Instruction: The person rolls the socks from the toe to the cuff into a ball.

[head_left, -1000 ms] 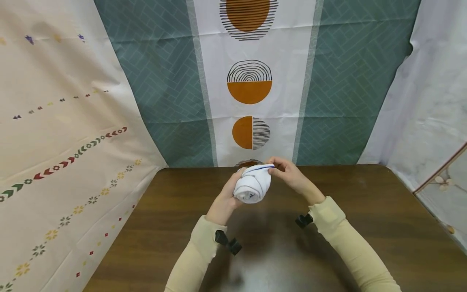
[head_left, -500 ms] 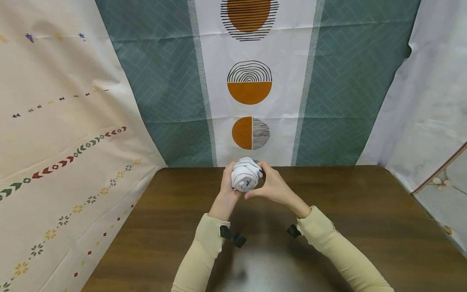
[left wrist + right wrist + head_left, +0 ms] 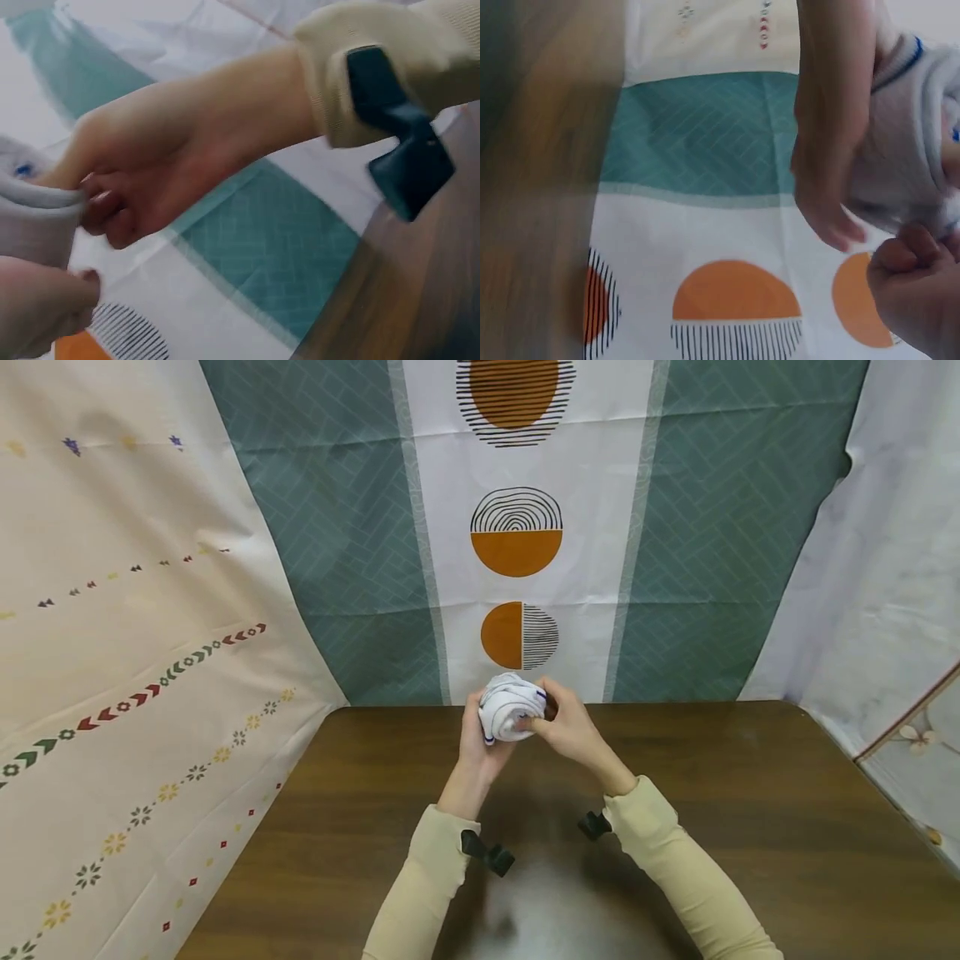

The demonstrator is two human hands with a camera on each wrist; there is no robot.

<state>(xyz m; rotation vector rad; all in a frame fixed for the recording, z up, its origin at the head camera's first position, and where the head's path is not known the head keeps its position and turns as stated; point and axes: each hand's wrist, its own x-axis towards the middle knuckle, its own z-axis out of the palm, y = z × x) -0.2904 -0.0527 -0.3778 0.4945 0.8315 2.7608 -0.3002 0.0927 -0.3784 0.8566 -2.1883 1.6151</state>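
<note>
A rolled white cloth (image 3: 501,697) with blue edging is held up above the far side of the table. From the left and below, my left hand (image 3: 476,747) grips the roll. My right hand (image 3: 573,731) pinches its right side, the thumb pressed against the coiled end. In the left wrist view, the cloth (image 3: 34,217) is cut off at the left edge, and the right hand (image 3: 142,169) has its fingers curled at the rim. The right wrist view shows the cloth (image 3: 900,142) between both hands, with part of the coil hidden by fingers.
Below the hands lies a dark brown wooden table (image 3: 712,793). A green and white patterned curtain (image 3: 360,527) hangs along its far edge. Cream cloth (image 3: 150,693) hangs at the left, and pale cloth (image 3: 892,568) at the right.
The roll has risen slightly and turned, bringing its coiled end towards the right. My right hand has gone from pinching the loose blue edge to spread fingers beside the roll, then to gripping its coiled end.
</note>
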